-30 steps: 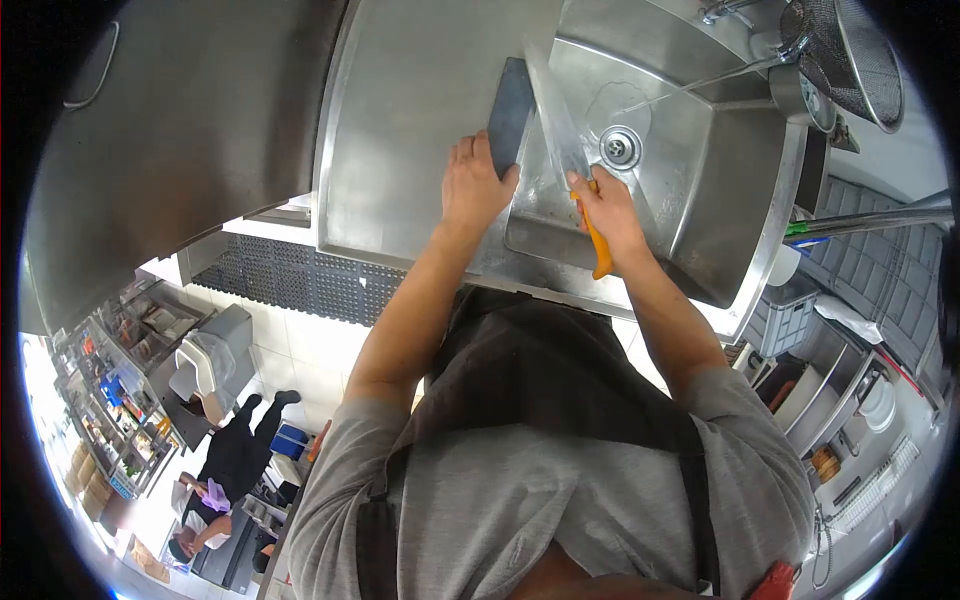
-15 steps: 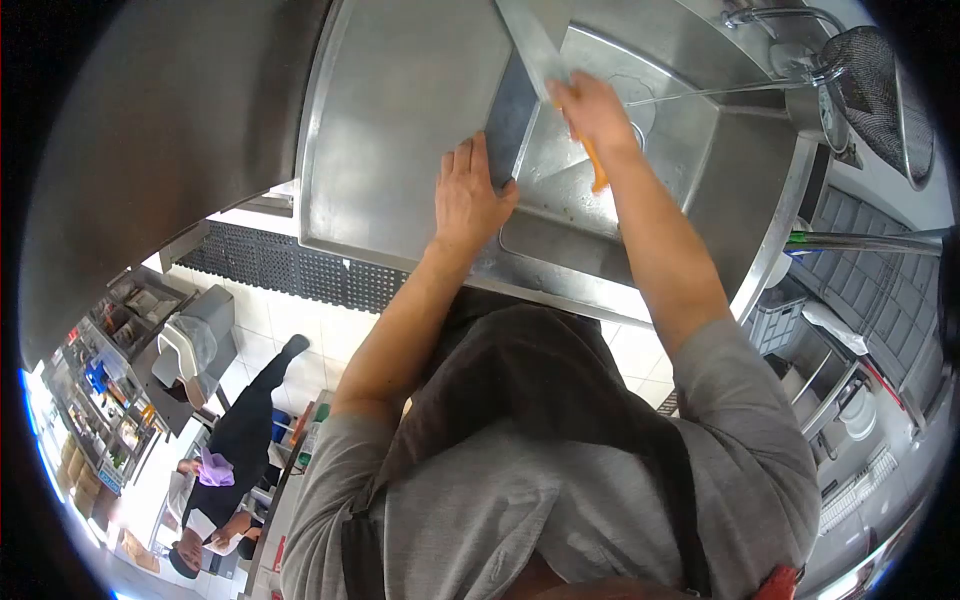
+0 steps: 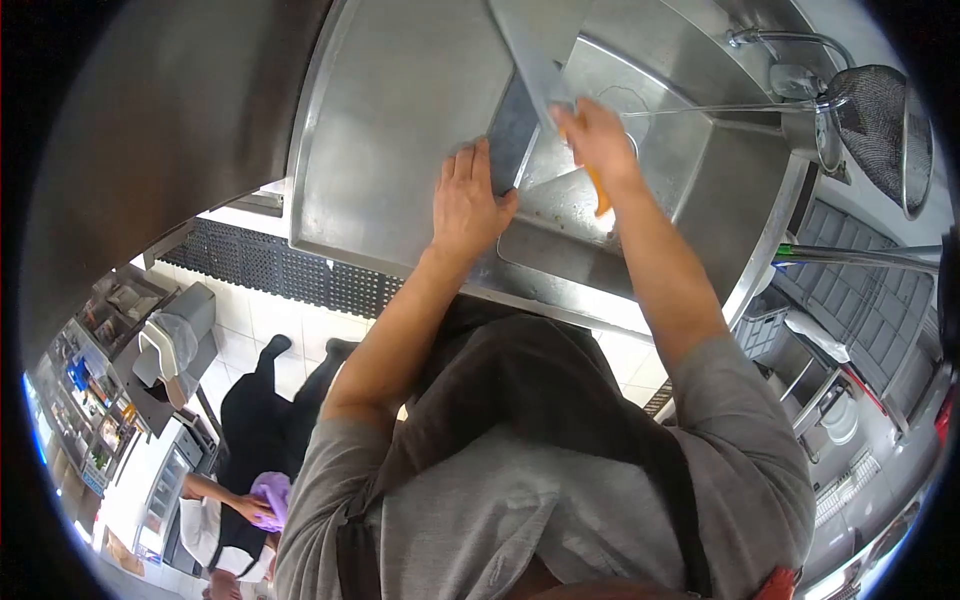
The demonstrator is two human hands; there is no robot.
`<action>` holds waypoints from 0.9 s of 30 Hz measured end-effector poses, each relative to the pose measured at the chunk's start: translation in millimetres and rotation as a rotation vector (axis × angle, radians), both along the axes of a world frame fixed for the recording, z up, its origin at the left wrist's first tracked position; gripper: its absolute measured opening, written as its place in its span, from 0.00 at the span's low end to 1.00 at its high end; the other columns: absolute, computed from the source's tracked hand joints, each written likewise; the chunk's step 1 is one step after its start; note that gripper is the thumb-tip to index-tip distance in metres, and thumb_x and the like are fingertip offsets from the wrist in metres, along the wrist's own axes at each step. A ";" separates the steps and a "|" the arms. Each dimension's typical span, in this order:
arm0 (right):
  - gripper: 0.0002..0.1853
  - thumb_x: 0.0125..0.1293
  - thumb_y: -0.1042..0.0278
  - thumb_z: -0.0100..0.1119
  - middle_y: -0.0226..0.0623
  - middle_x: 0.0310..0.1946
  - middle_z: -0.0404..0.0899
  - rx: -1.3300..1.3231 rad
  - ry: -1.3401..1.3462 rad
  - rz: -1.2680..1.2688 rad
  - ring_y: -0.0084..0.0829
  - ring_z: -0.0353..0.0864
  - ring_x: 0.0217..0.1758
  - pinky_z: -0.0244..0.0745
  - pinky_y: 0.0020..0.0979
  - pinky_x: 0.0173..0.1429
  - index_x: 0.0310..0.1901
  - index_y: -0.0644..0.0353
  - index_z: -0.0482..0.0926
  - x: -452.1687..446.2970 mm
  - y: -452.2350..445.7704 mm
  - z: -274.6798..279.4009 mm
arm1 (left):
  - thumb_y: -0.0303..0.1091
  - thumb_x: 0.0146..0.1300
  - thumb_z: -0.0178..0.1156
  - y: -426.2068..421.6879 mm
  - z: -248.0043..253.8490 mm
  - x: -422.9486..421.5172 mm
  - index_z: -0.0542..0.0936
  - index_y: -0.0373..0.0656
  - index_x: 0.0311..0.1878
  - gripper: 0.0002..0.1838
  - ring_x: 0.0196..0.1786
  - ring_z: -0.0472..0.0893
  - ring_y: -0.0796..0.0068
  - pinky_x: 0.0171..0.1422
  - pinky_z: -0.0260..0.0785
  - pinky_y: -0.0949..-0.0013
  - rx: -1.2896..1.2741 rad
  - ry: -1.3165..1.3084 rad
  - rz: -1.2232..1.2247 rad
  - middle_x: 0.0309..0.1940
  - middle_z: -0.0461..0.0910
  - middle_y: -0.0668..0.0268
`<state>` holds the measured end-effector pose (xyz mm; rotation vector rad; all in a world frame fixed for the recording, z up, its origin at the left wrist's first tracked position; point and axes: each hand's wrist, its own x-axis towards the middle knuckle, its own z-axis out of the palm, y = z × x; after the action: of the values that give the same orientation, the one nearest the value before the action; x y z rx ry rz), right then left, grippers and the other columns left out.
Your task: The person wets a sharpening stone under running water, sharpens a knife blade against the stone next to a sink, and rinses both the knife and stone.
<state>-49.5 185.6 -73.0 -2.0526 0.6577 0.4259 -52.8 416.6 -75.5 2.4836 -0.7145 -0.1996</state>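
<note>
A dark grey sharpening stone (image 3: 514, 132) lies at the left edge of the sink basin. My left hand (image 3: 468, 200) presses its fingers and thumb around the near end of the stone. A large knife (image 3: 533, 68) with an orange handle is in my right hand (image 3: 596, 140), its fingers wrapped round the handle near the blade. The blade points up and to the left, over the far part of the stone, and hides some of it. Whether the blade touches the stone is hard to tell.
Water runs from a tap (image 3: 800, 107) into the metal sink basin (image 3: 745, 200). A mesh strainer (image 3: 875, 140) hangs at the right. A steel drainboard (image 3: 390, 130) lies left of the stone. Behind at lower left stands another person (image 3: 255, 430) with a purple cloth (image 3: 270, 498).
My right hand and the knife have moved up and left from over the basin to over the stone, then slightly back toward me. The other person has come closer. My left hand stays at the stone.
</note>
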 end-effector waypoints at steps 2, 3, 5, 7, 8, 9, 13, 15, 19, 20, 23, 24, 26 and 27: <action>0.26 0.73 0.44 0.57 0.38 0.20 0.76 -0.068 -0.082 -0.083 0.31 0.78 0.17 0.73 0.36 0.25 0.32 0.65 0.74 40.8 -6.8 3.7 | 0.39 0.50 0.73 0.0 0.3 -2.3 0.70 0.30 0.67 0.42 0.58 0.75 0.49 0.62 0.73 0.52 -0.017 -0.019 0.008 0.57 0.75 0.51; 0.26 0.73 0.44 0.57 0.38 0.20 0.76 -0.068 -0.082 -0.088 0.31 0.78 0.17 0.73 0.36 0.25 0.32 0.65 0.74 43.0 -3.7 5.2 | 0.39 0.50 0.73 0.0 0.6 -4.0 0.70 0.30 0.67 0.42 0.58 0.75 0.49 0.62 0.73 0.52 -0.017 -0.019 0.003 0.57 0.75 0.51; 0.26 0.73 0.45 0.57 0.39 0.20 0.76 -0.085 -0.084 -0.166 0.31 0.78 0.18 0.74 0.36 0.25 0.33 0.66 0.74 48.3 -0.3 11.2 | 0.39 0.50 0.73 -1.0 1.1 -3.2 0.70 0.30 0.67 0.42 0.58 0.76 0.49 0.62 0.72 0.52 -0.022 -0.017 0.012 0.58 0.75 0.51; 0.27 0.74 0.44 0.56 0.43 0.21 0.79 -0.061 -0.062 -0.113 0.35 0.81 0.19 0.76 0.38 0.28 0.34 0.67 0.76 13.9 7.3 2.8 | 0.39 0.50 0.73 -1.1 -0.2 -4.2 0.70 0.31 0.67 0.42 0.58 0.76 0.49 0.62 0.72 0.53 -0.021 -0.007 0.015 0.58 0.75 0.51; 0.27 0.74 0.44 0.54 0.47 0.22 0.81 -0.031 -0.036 -0.056 0.39 0.84 0.21 0.78 0.40 0.31 0.36 0.68 0.77 -4.2 11.5 1.2 | 0.39 0.50 0.73 -1.0 -0.2 -3.6 0.70 0.31 0.68 0.42 0.58 0.76 0.49 0.62 0.72 0.53 -0.013 0.006 0.021 0.58 0.76 0.51; 0.27 0.74 0.44 0.54 0.47 0.22 0.81 -0.034 -0.038 -0.052 0.39 0.84 0.21 0.78 0.40 0.31 0.36 0.68 0.77 -16.5 14.4 7.1 | 0.39 0.50 0.73 -0.5 1.3 -3.9 0.70 0.31 0.68 0.42 0.58 0.76 0.49 0.62 0.72 0.53 -0.016 0.004 0.025 0.58 0.76 0.51; 0.28 0.74 0.44 0.54 0.47 0.22 0.81 -0.013 0.015 -0.017 0.38 0.83 0.21 0.78 0.41 0.30 0.36 0.68 0.77 4.7 4.6 4.3 | 0.38 0.49 0.74 -0.1 0.7 -2.0 0.71 0.29 0.66 0.42 0.56 0.76 0.47 0.61 0.73 0.52 -0.044 -0.008 0.025 0.57 0.76 0.49; 0.27 0.74 0.44 0.55 0.47 0.22 0.81 -0.053 -0.044 -0.045 0.38 0.83 0.21 0.78 0.41 0.30 0.35 0.68 0.77 32.9 -4.2 2.0 | 0.38 0.50 0.73 -0.1 -0.7 -5.1 0.71 0.30 0.67 0.42 0.57 0.76 0.50 0.61 0.73 0.52 -0.023 0.002 0.019 0.58 0.76 0.51; 0.26 0.74 0.46 0.56 0.47 0.22 0.80 -0.050 -0.065 -0.142 0.39 0.82 0.20 0.77 0.42 0.31 0.34 0.68 0.76 31.9 3.1 -0.2 | 0.39 0.50 0.73 -1.1 0.1 -5.2 0.71 0.31 0.68 0.42 0.58 0.76 0.49 0.62 0.72 0.52 -0.024 -0.009 0.017 0.58 0.76 0.51; 0.26 0.73 0.46 0.56 0.47 0.22 0.80 -0.052 -0.053 -0.112 0.39 0.82 0.20 0.77 0.42 0.32 0.35 0.68 0.76 19.8 6.1 -4.1 | 0.40 0.51 0.73 -1.3 0.5 -3.4 0.71 0.31 0.68 0.42 0.59 0.76 0.49 0.62 0.72 0.51 -0.018 -0.006 0.021 0.58 0.75 0.51; 0.26 0.73 0.46 0.57 0.46 0.20 0.78 0.043 -0.019 -0.098 0.38 0.80 0.18 0.75 0.41 0.29 0.35 0.67 0.75 -22.0 15.3 13.8 | 0.42 0.52 0.74 -0.5 12.0 1.5 0.71 0.28 0.67 0.42 0.59 0.77 0.43 0.63 0.72 0.49 -0.001 0.073 0.005 0.59 0.75 0.45; 0.26 0.74 0.45 0.57 0.45 0.20 0.78 0.065 0.022 -0.093 0.38 0.80 0.17 0.75 0.40 0.28 0.35 0.67 0.75 -41.6 15.8 13.5 | 0.42 0.52 0.74 -0.9 16.9 3.4 0.71 0.28 0.67 0.42 0.59 0.77 0.43 0.63 0.72 0.49 -0.004 0.071 0.002 0.59 0.75 0.45; 0.26 0.74 0.45 0.57 0.44 0.19 0.78 0.080 0.056 -0.090 0.37 0.80 0.17 0.74 0.39 0.26 0.36 0.67 0.75 -69.7 14.1 13.9 | 0.45 0.56 0.72 -5.7 28.9 14.4 0.72 0.33 0.68 0.40 0.65 0.74 0.42 0.66 0.70 0.46 -0.042 0.067 0.030 0.63 0.73 0.46; 0.26 0.74 0.45 0.58 0.44 0.19 0.78 0.083 0.086 -0.084 0.36 0.79 0.17 0.74 0.38 0.25 0.36 0.67 0.74 -81.6 15.2 15.2 | 0.45 0.56 0.72 -10.4 33.8 23.7 0.72 0.33 0.68 0.40 0.65 0.74 0.42 0.66 0.70 0.46 -0.041 0.068 0.028 0.63 0.73 0.46</action>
<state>-131.2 200.8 -57.7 -1.9297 0.7627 0.4865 -29.0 406.2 -41.7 2.4339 -0.6485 -0.2549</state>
